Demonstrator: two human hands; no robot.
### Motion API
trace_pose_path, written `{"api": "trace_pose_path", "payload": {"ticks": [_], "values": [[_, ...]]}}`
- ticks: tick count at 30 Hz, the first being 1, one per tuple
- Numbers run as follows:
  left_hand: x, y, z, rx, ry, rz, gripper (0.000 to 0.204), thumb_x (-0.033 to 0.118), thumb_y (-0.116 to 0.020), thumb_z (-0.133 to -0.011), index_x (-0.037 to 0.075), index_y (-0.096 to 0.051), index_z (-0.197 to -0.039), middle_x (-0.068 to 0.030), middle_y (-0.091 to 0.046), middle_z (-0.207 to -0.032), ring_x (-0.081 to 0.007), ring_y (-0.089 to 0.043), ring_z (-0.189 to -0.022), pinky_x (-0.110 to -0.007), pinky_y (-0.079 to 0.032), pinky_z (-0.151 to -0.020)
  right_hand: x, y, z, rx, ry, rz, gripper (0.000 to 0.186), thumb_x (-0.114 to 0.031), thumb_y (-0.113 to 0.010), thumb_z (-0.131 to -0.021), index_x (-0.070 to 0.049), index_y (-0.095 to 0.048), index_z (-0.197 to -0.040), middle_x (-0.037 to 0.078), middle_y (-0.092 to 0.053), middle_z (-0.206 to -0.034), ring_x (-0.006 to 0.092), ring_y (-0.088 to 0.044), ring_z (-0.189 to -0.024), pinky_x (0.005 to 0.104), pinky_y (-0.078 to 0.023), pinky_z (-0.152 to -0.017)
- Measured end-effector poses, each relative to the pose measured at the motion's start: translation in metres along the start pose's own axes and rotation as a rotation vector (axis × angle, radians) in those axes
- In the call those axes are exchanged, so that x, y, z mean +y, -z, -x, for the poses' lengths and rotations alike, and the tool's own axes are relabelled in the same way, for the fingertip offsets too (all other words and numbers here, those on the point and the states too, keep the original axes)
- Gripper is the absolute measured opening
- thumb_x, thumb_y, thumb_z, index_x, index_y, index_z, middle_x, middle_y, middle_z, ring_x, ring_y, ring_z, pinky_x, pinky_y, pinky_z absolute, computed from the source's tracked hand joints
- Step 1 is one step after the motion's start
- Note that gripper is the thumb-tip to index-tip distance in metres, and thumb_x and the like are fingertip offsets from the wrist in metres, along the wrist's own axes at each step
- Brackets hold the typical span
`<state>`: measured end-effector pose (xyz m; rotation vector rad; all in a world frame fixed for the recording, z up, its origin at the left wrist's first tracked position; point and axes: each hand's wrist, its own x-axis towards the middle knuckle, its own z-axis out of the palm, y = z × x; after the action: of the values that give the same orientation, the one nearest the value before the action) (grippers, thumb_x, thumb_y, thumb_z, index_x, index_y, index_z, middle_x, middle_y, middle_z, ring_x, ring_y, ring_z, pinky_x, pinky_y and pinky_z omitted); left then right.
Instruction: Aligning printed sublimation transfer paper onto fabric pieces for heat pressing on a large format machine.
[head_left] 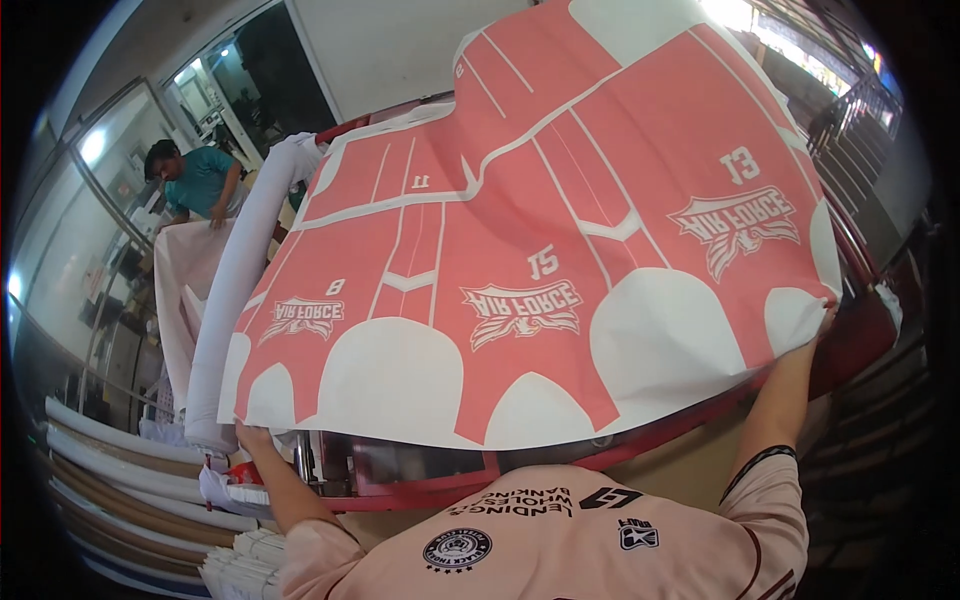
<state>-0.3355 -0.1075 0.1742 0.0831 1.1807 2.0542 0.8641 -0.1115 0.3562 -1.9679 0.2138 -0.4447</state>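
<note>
A wide white sheet (400, 375) printed with coral-red jersey panels spreads out in front of me; whether it is paper or cloth I cannot tell. Its white lettering and emblems appear upside down. My left hand (257, 438) grips the sheet's near left corner, with some fingers hidden by it. At the near right corner, my right hand (827, 318) is closed on the edge, and the sheet bunches slightly there. Between my hands the near edge sags. The far part rises in folds over a red-framed machine (420, 490), which it mostly covers.
A thick white roll (245, 270) stands slanted along the left side. Several more rolls (120, 490) are stacked at lower left, beside a white folded stack (245, 565). A co-worker (205, 180) in a teal shirt handles pale material (185, 260) at far left. Metal railings (860, 130) rise at right.
</note>
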Motion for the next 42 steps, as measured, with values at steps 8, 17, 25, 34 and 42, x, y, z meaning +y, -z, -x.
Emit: {"api": "trace_pose_path", "payload": {"ticks": [8,17,25,34,42], "values": [[-0.155,-0.122,0.264,-0.171,0.232,0.076,0.062,0.056,-0.049,-0.092,0.012,-0.045,-0.135,-0.0066,-0.051,-0.134,-0.0293,-0.049,-0.123,-0.049,-0.04,-0.103,-0.023,0.008,0.001,-0.05,-0.286,-0.167,0.048,-0.039,-0.054,-0.09,0.001,-0.058,-0.117,0.02,-0.061,-0.118,0.0364,-0.062,-0.106,0.0437,-0.052,-0.089],[-0.21,-0.13,0.273,0.113,0.125,-0.138,0.042,0.026,-0.053,-0.097,-0.003,-0.049,-0.127,-0.0194,-0.059,-0.12,-0.0326,-0.063,-0.1,-0.046,-0.055,-0.085,-0.041,-0.023,-0.002,-0.212,-0.557,-0.387,0.052,-0.043,-0.049,-0.093,0.001,-0.056,-0.121,0.017,-0.062,-0.117,0.0352,-0.063,-0.102,0.0443,-0.053,-0.086],[-0.222,-0.122,0.254,0.101,0.157,-0.083,0.048,0.031,-0.046,-0.099,-0.002,-0.041,-0.134,-0.0168,-0.051,-0.132,-0.0343,-0.054,-0.115,-0.052,-0.046,-0.097,0.168,-0.09,-0.139,-0.774,-0.501,-0.803,0.07,-0.058,-0.041,-0.094,0.001,-0.05,-0.129,0.016,-0.06,-0.122,0.0333,-0.064,-0.1,0.0437,-0.052,-0.088],[-0.244,-0.158,0.305,0.038,0.296,-0.176,0.048,0.037,-0.039,-0.1,0.003,-0.044,-0.133,-0.0136,-0.054,-0.13,-0.0331,-0.052,-0.117,-0.047,-0.043,-0.1,0.09,0.06,0.074,-0.858,-0.593,-0.929,0.05,-0.026,-0.057,-0.094,0.005,-0.045,-0.132,0.015,-0.055,-0.128,0.0272,-0.054,-0.118,0.0401,-0.044,-0.099],[-0.337,-0.179,0.247,0.017,0.281,-0.015,0.043,0.024,-0.034,-0.1,-0.004,-0.047,-0.13,-0.0195,-0.053,-0.131,-0.0378,-0.052,-0.12,-0.054,-0.044,-0.101,0.108,-0.078,0.079,-0.758,-0.412,-0.819,0.041,0.012,-0.061,-0.076,0.009,-0.052,-0.116,0.016,-0.062,-0.109,0.0267,-0.064,-0.093,0.036,-0.054,-0.081]]}}
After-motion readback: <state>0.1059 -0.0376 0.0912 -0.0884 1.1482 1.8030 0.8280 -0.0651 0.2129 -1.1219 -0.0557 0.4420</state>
